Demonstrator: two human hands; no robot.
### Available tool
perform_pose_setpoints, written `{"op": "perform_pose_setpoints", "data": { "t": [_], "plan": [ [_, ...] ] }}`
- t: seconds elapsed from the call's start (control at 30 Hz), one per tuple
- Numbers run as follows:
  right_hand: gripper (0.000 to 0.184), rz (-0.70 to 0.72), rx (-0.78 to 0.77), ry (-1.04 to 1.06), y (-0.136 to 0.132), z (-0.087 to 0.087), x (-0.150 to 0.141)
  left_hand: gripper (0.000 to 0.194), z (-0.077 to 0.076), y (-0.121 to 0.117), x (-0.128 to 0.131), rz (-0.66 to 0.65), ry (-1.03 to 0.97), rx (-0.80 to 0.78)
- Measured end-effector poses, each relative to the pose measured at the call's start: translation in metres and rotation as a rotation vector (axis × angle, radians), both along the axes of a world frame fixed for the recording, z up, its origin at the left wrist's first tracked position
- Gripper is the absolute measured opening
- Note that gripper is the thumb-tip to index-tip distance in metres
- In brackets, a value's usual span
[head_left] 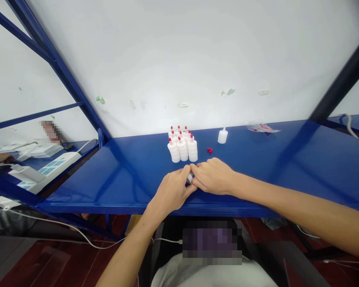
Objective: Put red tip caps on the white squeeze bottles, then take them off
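As I inspect the head view over my remote feed, I record both hands at the front edge of the desk (125,175), near its middle. The left hand (173,187) is curled, its thumb and fingers drawn in on a small pale object (190,177). The right hand (214,175) meets it from the other side, fingers bent and pinching the same piece. Most of this object is hidden by the fingers, and I cannot tell its full shape.

Beyond the hands, toward the back edge, I count nine white bottles (183,151) with red tips, upright in a close block of three rows. To their right, nearer the back edge, one white bottle with a bare nozzle (222,136) stands apart. Between the two lots, slightly nearer the front edge, lie a few loose red caps (210,150) in a cluster. Toward the back right corner I note a clear plastic bag (265,128) with red contents. Past the left edge of the desk lies a white power strip (50,169).
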State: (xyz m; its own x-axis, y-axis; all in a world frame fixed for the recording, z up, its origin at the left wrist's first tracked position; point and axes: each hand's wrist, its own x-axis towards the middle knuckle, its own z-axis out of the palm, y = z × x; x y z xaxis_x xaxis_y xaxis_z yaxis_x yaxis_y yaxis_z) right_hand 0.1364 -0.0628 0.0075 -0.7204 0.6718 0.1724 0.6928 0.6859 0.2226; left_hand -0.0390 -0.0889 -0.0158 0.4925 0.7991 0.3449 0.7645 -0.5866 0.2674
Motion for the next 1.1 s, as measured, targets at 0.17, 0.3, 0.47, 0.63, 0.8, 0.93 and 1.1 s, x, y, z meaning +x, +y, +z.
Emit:
{"op": "perform_pose_setpoints", "data": {
  "t": [0.17,0.3,0.47,0.63,0.8,0.93,1.1],
  "plan": [
    [0.032,-0.313,-0.013,0.041,0.035,0.014,0.034,0.021,0.0,-0.006,0.0,0.078,0.055,0.111],
    [0.029,-0.303,0.005,0.325,0.067,0.022,0.065,0.024,0.003,-0.006,0.002,0.052,0.041,0.059],
    [0.03,-0.108,-0.041,0.543,0.095,0.011,0.073,0.026,0.005,-0.004,0.002,0.048,0.027,-0.015],
    [0.033,-0.154,-0.141,0.694,0.1,-0.003,0.083,0.027,0.006,-0.002,0.002,0.043,0.019,-0.062],
    [0.016,-0.237,-0.214,0.626,0.093,-0.008,0.092,0.026,0.006,-0.001,0.002,0.03,0.026,-0.078],
    [0.013,-0.319,-0.289,0.607,0.095,-0.01,0.089,0.025,0.006,-0.002,0.002,0.027,0.032,-0.088],
    [0.019,-0.359,-0.351,0.596,0.095,-0.011,0.084,0.026,0.007,-0.002,0.002,0.029,0.037,-0.088]
  ]
}}
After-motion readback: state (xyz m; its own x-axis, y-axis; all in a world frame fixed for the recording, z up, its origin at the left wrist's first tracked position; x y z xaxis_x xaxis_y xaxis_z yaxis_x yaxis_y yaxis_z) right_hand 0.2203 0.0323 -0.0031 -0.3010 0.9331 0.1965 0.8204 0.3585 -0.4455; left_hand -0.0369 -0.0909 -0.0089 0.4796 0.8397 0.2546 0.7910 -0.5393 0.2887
